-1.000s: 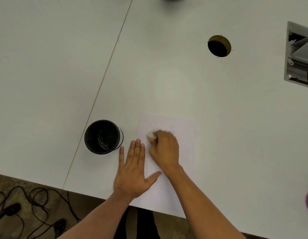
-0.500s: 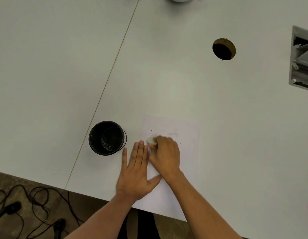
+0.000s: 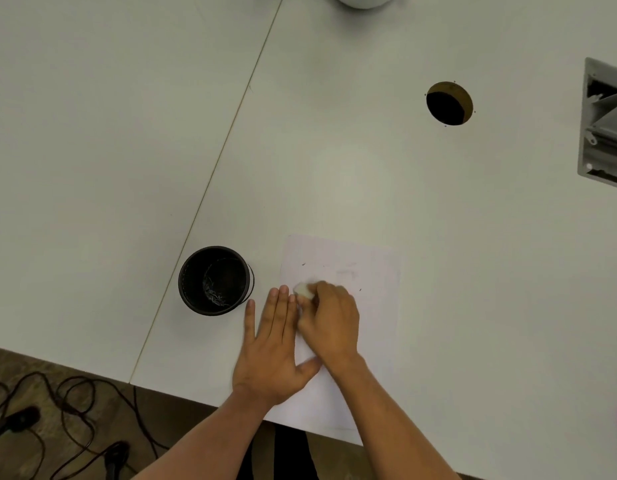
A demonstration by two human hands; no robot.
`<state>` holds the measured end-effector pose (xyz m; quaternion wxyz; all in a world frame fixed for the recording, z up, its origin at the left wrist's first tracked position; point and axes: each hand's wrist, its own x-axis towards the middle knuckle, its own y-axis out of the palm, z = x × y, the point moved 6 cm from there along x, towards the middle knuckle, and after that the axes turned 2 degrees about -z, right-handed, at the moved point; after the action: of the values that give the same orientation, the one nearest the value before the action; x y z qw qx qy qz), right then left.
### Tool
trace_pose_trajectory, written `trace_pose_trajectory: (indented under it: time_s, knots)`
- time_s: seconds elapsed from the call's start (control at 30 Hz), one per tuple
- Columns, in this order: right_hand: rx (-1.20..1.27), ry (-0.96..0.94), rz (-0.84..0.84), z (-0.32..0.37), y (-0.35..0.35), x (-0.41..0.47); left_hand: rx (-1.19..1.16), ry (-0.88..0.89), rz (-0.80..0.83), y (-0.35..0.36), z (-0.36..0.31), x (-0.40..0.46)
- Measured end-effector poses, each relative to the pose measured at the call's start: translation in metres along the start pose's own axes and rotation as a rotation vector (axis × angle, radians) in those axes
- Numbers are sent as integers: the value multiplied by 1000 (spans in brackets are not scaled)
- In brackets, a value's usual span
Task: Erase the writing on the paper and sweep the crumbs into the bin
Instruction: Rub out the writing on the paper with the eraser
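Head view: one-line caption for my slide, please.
Right hand rubs a white eraser across the paper while the flat left hand pins it, black bin alongside.

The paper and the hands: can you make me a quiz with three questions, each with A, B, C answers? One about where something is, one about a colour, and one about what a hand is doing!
1. Where is the bin?
A. Left of the paper
B. On top of the paper
C. On the floor

2. What colour is the bin?
A. Red
B. Black
C. Yellow

3. What is the left hand doing?
A. Holding the eraser
B. Reaching into the bin
C. Lying flat, fingers spread, on the paper's left edge

Answers:
1. A: the bin stands on the table, just left of the sheet.
2. B: its wall and inside are black.
3. C: it presses down open, while the right hand grips the white eraser.
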<state>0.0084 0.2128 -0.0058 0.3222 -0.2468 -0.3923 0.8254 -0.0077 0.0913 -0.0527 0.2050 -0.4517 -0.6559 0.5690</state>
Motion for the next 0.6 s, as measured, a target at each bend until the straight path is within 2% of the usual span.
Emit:
trace_pose_trajectory:
  time_s: [0.2, 0.33, 0.43, 0.6]
  knots:
    - [6, 64, -50, 1, -6, 60, -10, -21, 2, 2, 2, -1]
    - [105, 133, -35, -6, -5, 19, 14, -9, 13, 2, 0, -2]
    - [75, 103, 10, -10, -2, -21, 30, 5, 22, 2, 0, -1]
    - [22, 159, -84, -25, -14, 29, 15, -15, 8, 2, 0, -2]
